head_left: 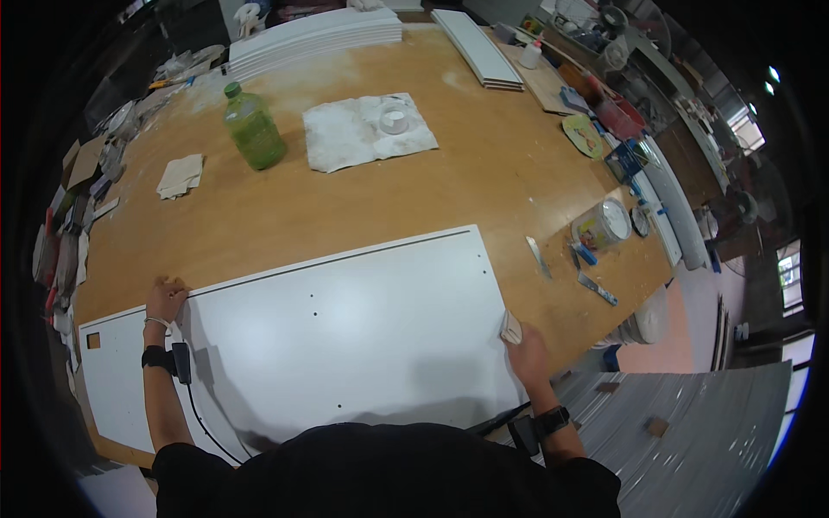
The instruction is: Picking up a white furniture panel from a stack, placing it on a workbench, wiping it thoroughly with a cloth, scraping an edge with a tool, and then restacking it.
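Observation:
A large white panel with small drilled holes and a groove along its far edge lies flat on the wooden workbench in front of me. My left hand rests on the panel's far edge near its left end, fingers curled over the edge. My right hand is at the panel's right end and holds a small folded beige pad pressed against that edge. Both wrists wear dark bands.
A green plastic bottle, a dusty white cloth with a small cup and a folded rag lie farther back. Stacked white boards sit at the far edge. A paint tub, a scraper and tools crowd the right side.

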`<state>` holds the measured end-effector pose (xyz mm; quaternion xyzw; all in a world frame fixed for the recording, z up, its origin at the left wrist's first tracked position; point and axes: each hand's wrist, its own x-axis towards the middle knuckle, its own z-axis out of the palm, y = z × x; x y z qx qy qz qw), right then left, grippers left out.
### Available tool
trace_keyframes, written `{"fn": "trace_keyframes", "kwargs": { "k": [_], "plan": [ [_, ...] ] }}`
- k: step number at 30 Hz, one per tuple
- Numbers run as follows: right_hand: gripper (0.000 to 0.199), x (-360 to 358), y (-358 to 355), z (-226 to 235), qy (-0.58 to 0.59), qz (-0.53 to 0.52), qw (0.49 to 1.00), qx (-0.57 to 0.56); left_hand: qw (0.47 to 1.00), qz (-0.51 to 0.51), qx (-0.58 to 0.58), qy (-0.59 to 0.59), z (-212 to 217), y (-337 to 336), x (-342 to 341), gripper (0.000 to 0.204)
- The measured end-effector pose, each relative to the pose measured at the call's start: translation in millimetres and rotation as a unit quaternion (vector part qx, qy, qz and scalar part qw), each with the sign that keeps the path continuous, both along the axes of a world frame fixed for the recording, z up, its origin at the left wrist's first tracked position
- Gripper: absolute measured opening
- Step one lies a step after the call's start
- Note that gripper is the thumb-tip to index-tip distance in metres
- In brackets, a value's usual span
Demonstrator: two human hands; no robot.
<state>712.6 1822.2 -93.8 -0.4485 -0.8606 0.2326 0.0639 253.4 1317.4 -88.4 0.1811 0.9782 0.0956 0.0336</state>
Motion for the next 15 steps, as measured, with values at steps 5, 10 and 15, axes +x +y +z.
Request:
{"fn": "trace_keyframes", "kwargs": {
  "k": [5, 10, 15],
  "plan": [
    [0.024, -3, 16, -2, 0.018, 0.063, 0.998, -0.023, 0.991, -0.076, 0.094, -0.064, -8, 107, 23, 0.037],
    [0.029, -14, 51, -3, 0.080, 0.146, 0.982, -0.086, 0.989, -0.135, 0.043, 0.042, -40, 242, 95, 0.046],
    [0.035, -23, 86, -2, 0.109, 0.237, 0.957, -0.124, 0.997, 0.070, 0.003, 0.018, -58, 302, 131, 0.062]
  ]
}}
